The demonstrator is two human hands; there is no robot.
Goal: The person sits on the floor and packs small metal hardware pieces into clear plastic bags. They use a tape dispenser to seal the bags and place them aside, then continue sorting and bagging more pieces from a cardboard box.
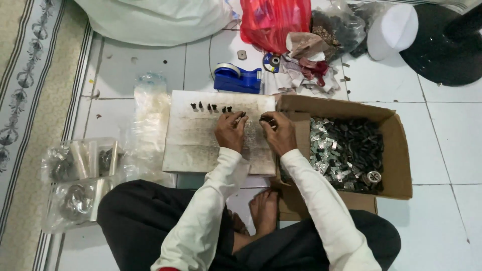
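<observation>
A white tiled floor is seen, with a worn white board laid on it as a work surface. Over the board, the left hand and the right hand are each closed on a small dark part, the fingertips nearly meeting. A row of small dark pieces is stood along the board's far edge. Just beside the right hand, an open cardboard box of dark and silvery parts is placed. Beyond, a blue tape dispenser and a red plastic bag are seen; clear bags lie to the left.
</observation>
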